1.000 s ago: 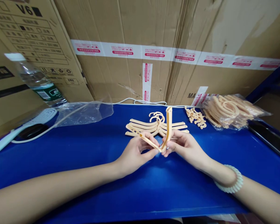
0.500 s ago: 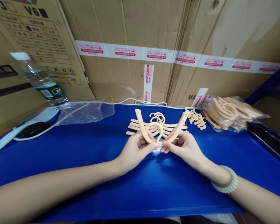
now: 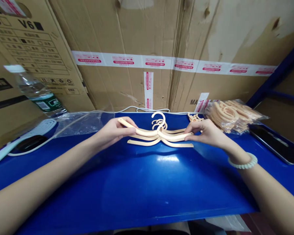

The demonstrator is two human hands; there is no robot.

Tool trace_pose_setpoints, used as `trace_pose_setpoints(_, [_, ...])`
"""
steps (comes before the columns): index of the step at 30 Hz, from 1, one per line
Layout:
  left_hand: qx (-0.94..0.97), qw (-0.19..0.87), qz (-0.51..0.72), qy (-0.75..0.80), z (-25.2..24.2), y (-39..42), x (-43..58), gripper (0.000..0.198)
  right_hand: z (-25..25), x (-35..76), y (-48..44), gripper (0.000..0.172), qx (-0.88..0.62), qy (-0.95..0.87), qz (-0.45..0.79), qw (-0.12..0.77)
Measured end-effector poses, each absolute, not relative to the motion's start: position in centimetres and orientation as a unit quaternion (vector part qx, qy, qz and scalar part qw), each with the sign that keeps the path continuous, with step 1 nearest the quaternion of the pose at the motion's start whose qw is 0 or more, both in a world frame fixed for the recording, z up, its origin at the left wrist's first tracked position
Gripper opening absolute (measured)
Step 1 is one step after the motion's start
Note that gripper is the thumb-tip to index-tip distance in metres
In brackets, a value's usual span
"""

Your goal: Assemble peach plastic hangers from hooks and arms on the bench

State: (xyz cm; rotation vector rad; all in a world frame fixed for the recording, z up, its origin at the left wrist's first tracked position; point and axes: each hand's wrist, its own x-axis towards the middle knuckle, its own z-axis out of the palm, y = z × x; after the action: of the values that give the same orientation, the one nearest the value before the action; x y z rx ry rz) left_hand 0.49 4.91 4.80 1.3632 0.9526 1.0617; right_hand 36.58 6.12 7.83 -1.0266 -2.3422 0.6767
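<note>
A beige folding clothes hanger (image 3: 147, 132) spans both hands, its arms spread wide and its hook upward. My left hand (image 3: 117, 130) pinches the left arm near its tip. On the other side, my right hand (image 3: 203, 132) grips the right arm's end between thumb and fingers. Beneath and behind it lie several like hangers (image 3: 143, 142) on the blue table (image 3: 147, 182), hooks pointing to the back. Part of that group is hidden by the held hanger.
Small beige pieces (image 3: 195, 117) lie behind my right hand, near a plastic bag of hanger parts (image 3: 231, 116). A phone (image 3: 276, 143) rests at the right. To the left are a water bottle (image 3: 38, 93), a hairbrush (image 3: 26, 138) and a black mouse-like object (image 3: 29, 144). Cardboard boxes (image 3: 127, 32) stand behind.
The held hanger's arms have swung from a steep V to nearly level. My hands have moved apart to its ends and away from me, over the other hangers. The view has shifted slightly.
</note>
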Motion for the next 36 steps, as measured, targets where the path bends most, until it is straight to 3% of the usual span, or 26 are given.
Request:
trace_pose_setpoints(3, [0.715,0.418,0.364,0.425,4.8,5.7,-1.3,0.022,7.5,36.7,6.2,0.022,-0.377,-0.894,0.191,0.151])
trace_pose_setpoints(8, [0.889,0.207,0.263,0.314,4.5,6.0,-1.8,0.018,7.0,36.0,6.0,0.019,-0.360,-0.920,0.148,0.054])
trace_pose_setpoints(12, [0.930,0.110,0.199,0.289,3.9,5.0,-0.6,0.013,7.2,35.7,5.6,0.022,-0.400,-0.908,0.127,0.007])
trace_pose_setpoints(16, [0.923,0.045,0.183,0.336,2.8,2.8,1.8,0.014,6.9,34.9,4.1,0.018,-0.426,-0.902,0.056,0.044])
trace_pose_setpoints(18, [0.911,0.015,0.189,0.367,2.0,1.8,3.0,0.030,5.8,34.0,3.0,0.039,-0.431,-0.896,0.021,0.109])
trace_pose_setpoints(20, [0.901,-0.010,0.174,0.397,1.2,1.3,3.7,0.044,4.2,33.0,2.1,0.061,-0.436,-0.889,-0.008,0.138])
trace_pose_setpoints(22, [0.895,-0.028,0.142,0.423,0.4,1.3,4.0,0.052,2.5,32.3,1.6,0.072,-0.452,-0.884,-0.030,0.119])
trace_pose_setpoints(27, [0.887,-0.007,0.070,0.457,-0.6,2.7,3.3,0.059,-0.2,31.9,2.7,0.067,-0.481,-0.872,-0.071,0.055])
trace_pose_setpoints(36, [0.855,0.040,0.058,0.513,0.1,5.5,1.6,0.061,0.4,30.0,7.7,0.070,-0.474,-0.879,-0.045,0.011])
